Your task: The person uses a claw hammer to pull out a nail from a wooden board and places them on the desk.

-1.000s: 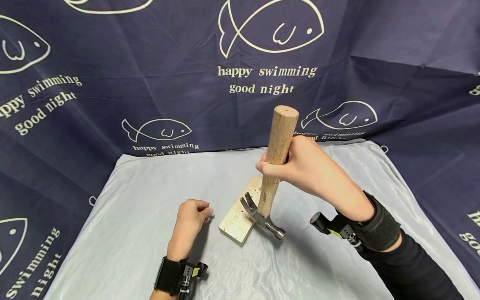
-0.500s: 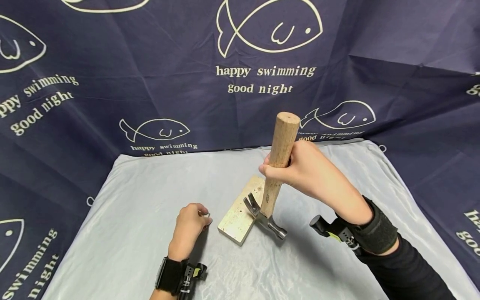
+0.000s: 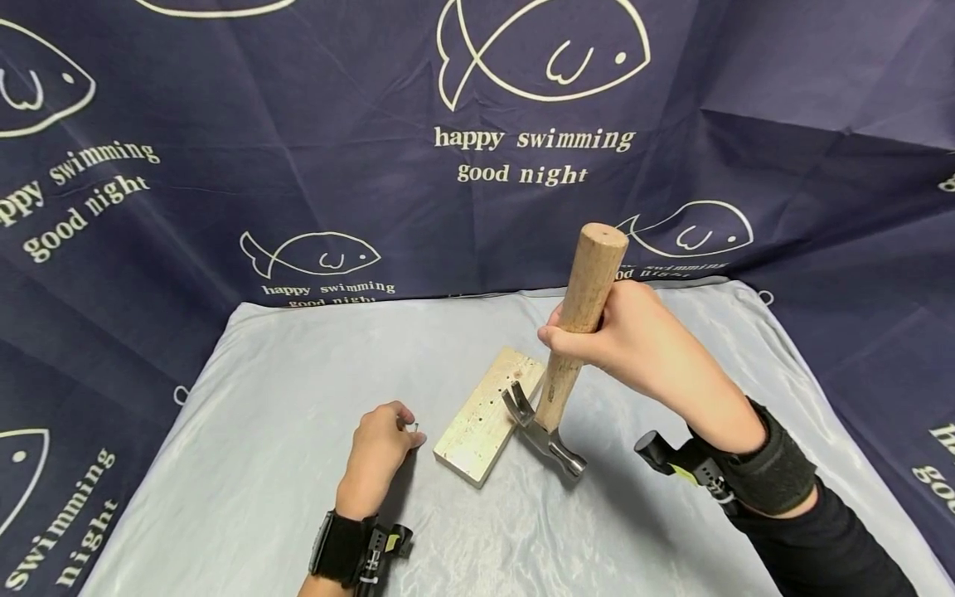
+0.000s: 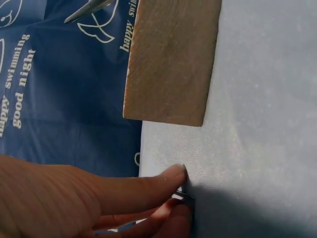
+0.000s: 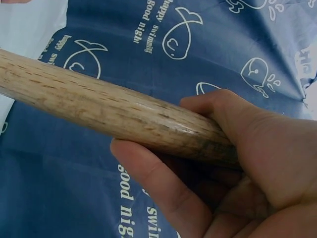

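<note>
My right hand (image 3: 622, 332) grips a claw hammer (image 3: 574, 332) around its wooden handle, the butt pointing up and the steel head low. The hammer's claw overlaps the right edge of a pale wooden block (image 3: 477, 423) in the head view. Several small dark holes run along the block's top. To the left of the block, my left hand (image 3: 379, 444) pinches a thin metal nail (image 4: 184, 195) between thumb and fingers, with only a short part of it showing. In the right wrist view the hammer's handle (image 5: 124, 111) crosses the palm, fingers curled about it.
A light grey satin cloth (image 3: 298, 390) covers the table. Behind it and along the sides hangs a dark blue curtain (image 3: 373, 166) printed with fish and lettering. Each wrist wears a black strap with a small camera (image 3: 656, 452).
My right hand has shifted the hammer a little to the right, uncovering more of the block and its holes. The nail, upright a second ago, now shows less between my left fingers.
</note>
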Demonstrator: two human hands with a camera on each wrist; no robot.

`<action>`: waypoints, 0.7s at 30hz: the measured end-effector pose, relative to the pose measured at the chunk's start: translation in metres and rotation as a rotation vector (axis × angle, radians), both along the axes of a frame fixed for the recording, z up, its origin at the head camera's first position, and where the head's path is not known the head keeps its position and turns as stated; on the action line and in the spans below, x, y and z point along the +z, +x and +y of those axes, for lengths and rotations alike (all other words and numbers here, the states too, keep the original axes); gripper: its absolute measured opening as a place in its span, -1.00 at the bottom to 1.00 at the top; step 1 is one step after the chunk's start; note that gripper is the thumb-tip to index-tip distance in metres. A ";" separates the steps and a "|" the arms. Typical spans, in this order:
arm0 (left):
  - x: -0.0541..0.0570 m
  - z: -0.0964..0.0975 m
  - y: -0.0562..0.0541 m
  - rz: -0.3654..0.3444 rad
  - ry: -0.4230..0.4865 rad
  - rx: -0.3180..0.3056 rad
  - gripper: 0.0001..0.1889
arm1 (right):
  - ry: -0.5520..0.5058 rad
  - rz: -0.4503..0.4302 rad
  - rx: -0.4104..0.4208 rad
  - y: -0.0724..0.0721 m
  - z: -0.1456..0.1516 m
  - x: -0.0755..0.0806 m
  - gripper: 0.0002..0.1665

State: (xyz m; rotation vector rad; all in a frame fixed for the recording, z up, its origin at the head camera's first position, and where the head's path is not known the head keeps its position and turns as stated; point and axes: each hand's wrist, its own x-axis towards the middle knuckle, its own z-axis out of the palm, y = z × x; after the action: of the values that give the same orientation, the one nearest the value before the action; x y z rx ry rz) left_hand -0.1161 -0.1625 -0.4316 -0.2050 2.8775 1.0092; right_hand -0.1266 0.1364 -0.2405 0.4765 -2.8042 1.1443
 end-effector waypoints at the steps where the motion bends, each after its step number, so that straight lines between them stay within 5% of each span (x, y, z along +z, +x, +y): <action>1: 0.000 0.000 0.000 -0.006 0.001 -0.001 -0.77 | 0.000 0.001 -0.001 0.000 0.000 0.000 -0.95; 12: 0.020 0.003 0.006 0.017 -0.042 -0.048 -0.72 | 0.001 0.009 0.013 -0.001 0.000 -0.001 -0.93; 17: 0.029 0.011 0.004 0.158 -0.072 -0.077 -0.73 | 0.004 0.031 0.044 -0.002 -0.002 -0.003 -0.92; 21: 0.032 0.025 -0.001 0.369 0.043 -0.158 -0.75 | -0.004 0.036 0.073 -0.002 -0.003 -0.006 -0.91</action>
State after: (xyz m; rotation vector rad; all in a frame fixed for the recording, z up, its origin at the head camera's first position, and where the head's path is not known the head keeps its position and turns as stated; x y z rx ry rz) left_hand -0.1168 -0.1375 -0.3995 0.2333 3.1222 1.1862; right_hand -0.1287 0.1333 -0.2462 0.5975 -2.7749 1.1431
